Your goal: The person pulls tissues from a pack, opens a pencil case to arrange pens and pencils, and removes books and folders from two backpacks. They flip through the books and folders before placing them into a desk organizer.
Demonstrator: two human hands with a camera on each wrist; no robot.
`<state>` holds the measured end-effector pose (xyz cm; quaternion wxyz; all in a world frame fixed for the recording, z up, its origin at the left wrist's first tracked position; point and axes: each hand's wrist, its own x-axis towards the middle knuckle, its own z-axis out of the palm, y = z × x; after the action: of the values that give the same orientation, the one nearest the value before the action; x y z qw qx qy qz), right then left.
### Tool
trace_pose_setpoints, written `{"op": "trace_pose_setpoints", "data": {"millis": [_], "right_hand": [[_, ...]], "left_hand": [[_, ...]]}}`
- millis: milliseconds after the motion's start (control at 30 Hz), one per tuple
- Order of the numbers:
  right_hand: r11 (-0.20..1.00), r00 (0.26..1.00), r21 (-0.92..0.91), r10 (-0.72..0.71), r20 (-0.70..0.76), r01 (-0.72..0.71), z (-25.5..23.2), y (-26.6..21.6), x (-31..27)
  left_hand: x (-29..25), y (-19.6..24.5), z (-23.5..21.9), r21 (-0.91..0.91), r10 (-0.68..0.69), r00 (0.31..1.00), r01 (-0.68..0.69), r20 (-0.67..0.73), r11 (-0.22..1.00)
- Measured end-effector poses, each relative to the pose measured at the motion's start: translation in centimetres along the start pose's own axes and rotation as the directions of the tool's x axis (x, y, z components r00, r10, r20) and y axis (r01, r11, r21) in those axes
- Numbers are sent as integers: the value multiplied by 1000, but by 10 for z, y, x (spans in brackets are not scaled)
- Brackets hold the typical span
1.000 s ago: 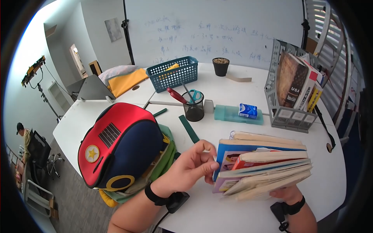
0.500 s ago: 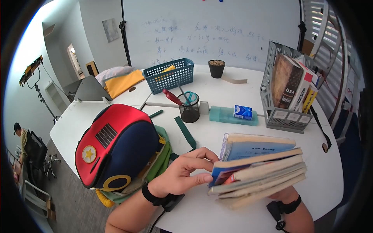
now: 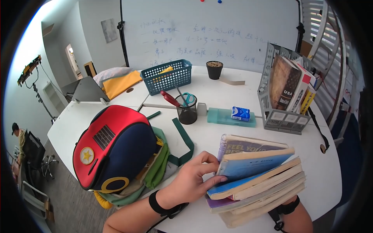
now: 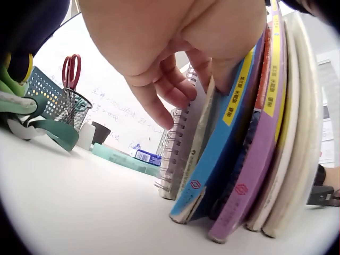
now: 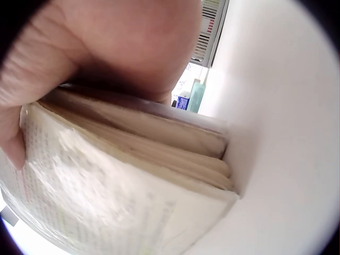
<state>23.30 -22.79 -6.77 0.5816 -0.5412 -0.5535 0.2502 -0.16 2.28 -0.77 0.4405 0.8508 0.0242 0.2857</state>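
Several books stand on edge on the white table, fanned apart. My left hand (image 3: 190, 180) pinches a thin blue-covered book (image 3: 254, 162) at its spine end, just in front of a spiral notebook (image 3: 248, 145). In the left wrist view, the left thumb lies by the blue spine (image 4: 218, 138), with a purple spine (image 4: 255, 159) beside it. My right hand (image 5: 106, 48) grips the near books at their other end, its thumb on the pale back cover (image 5: 101, 180); in the head view the books mostly hide it.
A red and navy backpack (image 3: 124, 147) lies at the left. Behind are a pen holder (image 3: 187, 112), a teal case (image 3: 225, 117), a teal basket (image 3: 167, 77) and a plant pot (image 3: 214, 70). A grey rack (image 3: 285, 122) holds books at the right.
The books have fanned apart at the back, uncovering the spiral notebook and the thin blue book. The near books have tilted towards me, and my left fingers have moved onto the thin blue book.
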Motion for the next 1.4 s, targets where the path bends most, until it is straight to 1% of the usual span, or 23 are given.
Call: {"op": "trace_pose_setpoints", "data": {"millis": [67,133,200,300,400,433,500,600,633,667,700,733,800,833,900,933,1000,1100,1133,1200,1233,1300,1400], "right_hand": [[1000,1000,-15,-10,7,10,-9,9,-19],[999,1000,-26,-21,17,21,-3,7,-9],[999,999,-36,-37,27,38,-2,9,-7],[996,997,-53,-70,37,72,3,13,-7],[993,995,-73,-93,47,96,-18,26,-33],[992,994,-78,-98,51,102,-9,17,-11],[989,992,-90,-110,62,115,1,8,18],[984,988,-107,-132,82,141,-11,19,-4],[984,987,-107,-134,83,143,-8,12,2],[995,996,69,-72,47,68,1,-6,15],[970,1000,244,-2,23,-4,10,-18,25],[970,1000,243,-1,23,-5,18,-22,29],[912,970,403,166,-178,-83,31,-27,33],[911,969,403,168,-180,-83,27,-27,30],[949,987,281,158,-24,-145,12,-25,21],[949,987,281,158,-24,-145,7,-16,12],[845,966,477,256,38,-243,1,8,-9],[875,957,409,291,-20,-258,2,0,-11],[874,955,411,295,-22,-260,4,-1,-9],[922,986,372,150,-72,-113,7,3,-3],[926,989,353,146,2,-137,2,8,-3],[909,988,395,154,-24,-132,8,5,-3],[905,992,410,127,-7,-113,21,-20,12]], "left_hand": [[0,-1,1,14,73,997,-73,-18,997],[-5,-9,4,-279,-220,972,189,-85,942],[-4,-12,-7,-407,-259,946,162,-196,899],[7,-21,-27,-377,-124,836,-104,-535,920],[15,-25,-56,-247,-25,614,-280,-789,928],[19,-18,-61,-266,-49,556,-318,-830,910],[15,-19,-61,-211,-3,566,-302,-824,930],[10,-17,-46,-219,2,622,-279,-783,935],[5,-18,-39,-350,-58,787,-206,-615,914],[1,-19,-30,-460,-106,907,-103,-407,882],[-1,-16,-20,-596,-179,949,-10,-258,803],[-3,-12,-10,-705,-230,968,98,-95,702],[-6,-6,-2,-759,-143,974,227,176,610],[-9,-14,-2,-799,-79,946,308,314,516],[-8,-13,-3,-785,-82,926,358,369,505],[-7,-12,-4,-770,-85,904,403,419,495],[-8,-15,-4,-711,-125,879,449,459,542],[-1,-16,-10,-723,-33,958,237,284,649],[0,-4,-16,-763,-62,945,297,320,574],[0,-1,-28,-674,104,920,197,379,711],[0,2,-24,-676,106,919,198,380,709],[-1,6,-11,-222,-58,921,154,385,963],[2,6,-3,-206,-57,956,120,289,971]]}}
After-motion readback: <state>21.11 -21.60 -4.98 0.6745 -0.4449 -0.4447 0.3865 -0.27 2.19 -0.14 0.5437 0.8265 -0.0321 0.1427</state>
